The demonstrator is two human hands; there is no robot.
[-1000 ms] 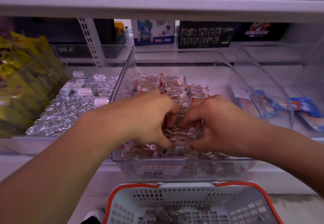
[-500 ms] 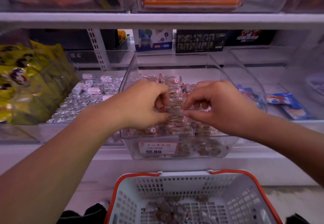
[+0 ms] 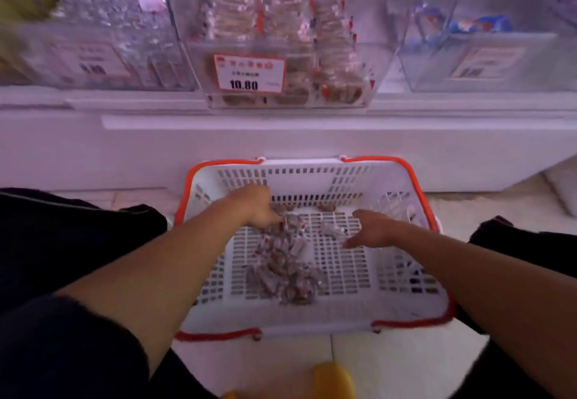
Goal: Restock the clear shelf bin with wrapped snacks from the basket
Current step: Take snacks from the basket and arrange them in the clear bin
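We see both hands down in the white basket [image 3: 312, 308] with its orange rim. The left hand [image 3: 254, 208] reaches toward the far-left corner, its fingers [image 3: 274, 218] curled onto the far end of the wrapped snacks [image 3: 287, 267]; whether they actually pinch one, we cannot tell through the blur. The right hand [image 3: 371, 228] hovers near the right side, fingers loosely spread, holding nothing. The snacks are small clear packets with red ends, heaped along the basket floor's middle. More fill the clear shelf bin [image 3: 281, 55] on the shelf above.
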